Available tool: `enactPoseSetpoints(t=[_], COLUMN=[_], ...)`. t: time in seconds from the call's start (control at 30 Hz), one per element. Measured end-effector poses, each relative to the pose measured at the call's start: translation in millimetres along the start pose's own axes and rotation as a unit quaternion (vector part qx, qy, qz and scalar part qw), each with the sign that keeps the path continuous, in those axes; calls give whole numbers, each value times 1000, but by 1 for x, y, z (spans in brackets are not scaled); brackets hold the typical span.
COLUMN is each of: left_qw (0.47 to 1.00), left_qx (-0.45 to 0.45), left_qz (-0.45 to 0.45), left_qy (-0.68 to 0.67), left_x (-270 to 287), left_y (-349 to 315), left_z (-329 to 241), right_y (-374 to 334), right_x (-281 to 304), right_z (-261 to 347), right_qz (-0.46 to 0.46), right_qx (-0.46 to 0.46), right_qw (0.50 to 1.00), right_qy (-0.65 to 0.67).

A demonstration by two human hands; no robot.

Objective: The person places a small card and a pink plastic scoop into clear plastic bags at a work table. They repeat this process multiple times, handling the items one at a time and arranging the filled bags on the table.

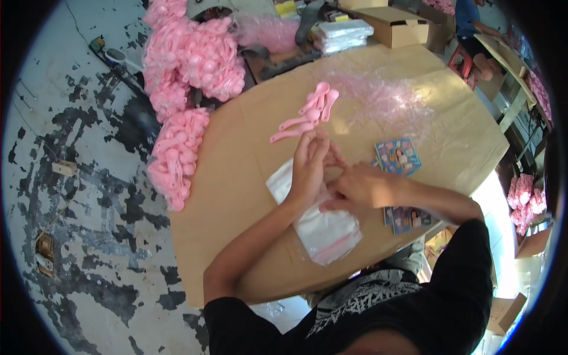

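A stack of flat, clear-and-white plastic bags (328,231) lies slantwise on the table before me, under both hands. Above its middle, my left hand (310,165) is closed, its fingers bent toward the right hand. My right hand (364,186) meets it from the right with curled fingers. Something thin and see-through seems to be between them, but the fingers hide what it is. Just beyond my left fingertips lie several pink plastic spoons (309,115). Picture cards in blue (397,157) rest to the right of my hands, and more blue cards (408,220) lie partly below my right forearm.
Brown paper covers the table (231,177). Crumpled clear plastic (384,92) spreads across its far side. Big bags of pink spoons (195,59) stand at the left edge. At the back are clear packs (344,35) and a cardboard box (393,26). Another person (473,29) sits far right.
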State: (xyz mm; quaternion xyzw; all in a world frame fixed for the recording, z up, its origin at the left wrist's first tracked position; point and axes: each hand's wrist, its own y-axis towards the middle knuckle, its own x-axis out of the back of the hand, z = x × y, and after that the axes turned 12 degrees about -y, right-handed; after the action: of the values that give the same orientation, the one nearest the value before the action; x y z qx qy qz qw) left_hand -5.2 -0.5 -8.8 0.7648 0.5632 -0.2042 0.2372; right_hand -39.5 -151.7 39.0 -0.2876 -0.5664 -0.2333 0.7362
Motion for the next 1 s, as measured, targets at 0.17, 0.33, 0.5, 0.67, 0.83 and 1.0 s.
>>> enactPoseSetpoints(t=[0.17, 0.33, 0.5, 0.67, 0.83, 1.0], left_qw=[999, 1000, 999, 998, 997, 996], left_qx=[21, 15, 5, -2, -23, -56], left_qz=[-11, 12, 10, 20, 56, 64], left_qy=[23, -18, -39, -58, -47, -19], left_x=[4, 6, 8, -3, -20, -22], left_y=[-3, 2, 5, -2, -10, -8], left_z=[-9, -14, -18, -27, -50, -57], right_y=[-3, -4, -3, -11, -14, -13], right_x=[-6, 4, 9, 16, 33, 32], right_z=[-7, -15, -20, -31, -38, -58], right_qz=[-23, -18, 20, -27, 37, 54], right_qx=[27, 72, 80, 160, 115, 147], right_qw=[994, 988, 989, 971, 982, 981], right_qy=[107, 133, 122, 174, 144, 118])
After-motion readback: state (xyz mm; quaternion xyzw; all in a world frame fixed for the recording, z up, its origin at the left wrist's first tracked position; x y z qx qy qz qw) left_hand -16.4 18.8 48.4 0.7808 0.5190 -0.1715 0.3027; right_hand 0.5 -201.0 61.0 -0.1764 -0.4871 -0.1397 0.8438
